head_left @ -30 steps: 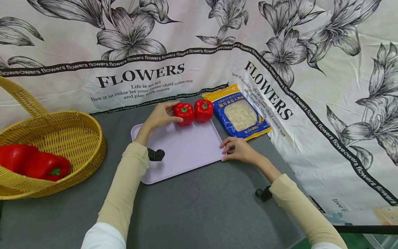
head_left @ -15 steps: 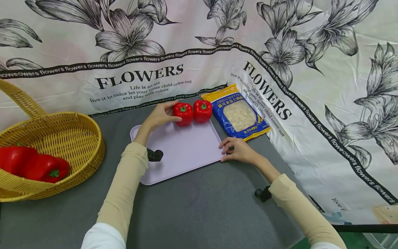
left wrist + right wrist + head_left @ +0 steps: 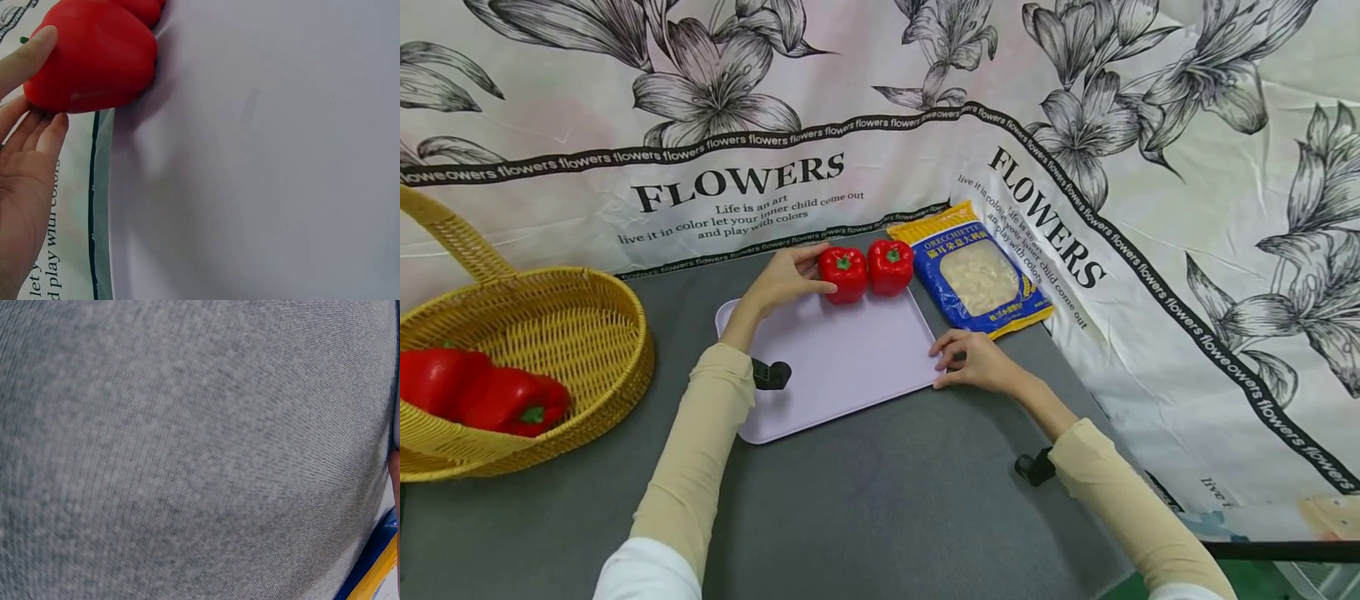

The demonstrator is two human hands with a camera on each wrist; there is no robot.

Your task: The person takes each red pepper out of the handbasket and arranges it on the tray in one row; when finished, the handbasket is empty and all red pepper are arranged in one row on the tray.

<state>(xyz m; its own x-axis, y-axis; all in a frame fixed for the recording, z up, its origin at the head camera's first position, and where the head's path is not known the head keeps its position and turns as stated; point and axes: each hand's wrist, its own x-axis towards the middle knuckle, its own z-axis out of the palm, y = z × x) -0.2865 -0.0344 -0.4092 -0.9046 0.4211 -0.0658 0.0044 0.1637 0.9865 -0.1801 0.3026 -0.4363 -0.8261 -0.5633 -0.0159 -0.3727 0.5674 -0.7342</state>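
In the head view my left hand [image 3: 784,279] holds a red bell pepper [image 3: 844,275] at the far side of a pale lilac tray [image 3: 850,362]. The left wrist view has the thumb on the pepper's [image 3: 94,59] side and the other fingers at its far side. A second red bell pepper [image 3: 891,267] sits right beside it, stem up. My right hand [image 3: 977,361] grips the tray's near right corner with bent fingers, thumb at the corner. Only a sliver of a finger [image 3: 394,467] shows at the right wrist view's edge.
A yellow wicker basket [image 3: 613,333] with red bell peppers [image 3: 482,392] stands at the left. Beyond the tray's right side lies a blue and yellow orecchiette bag [image 3: 973,271]. A flower-printed cloth [image 3: 880,183] rises behind the grey table [image 3: 865,508].
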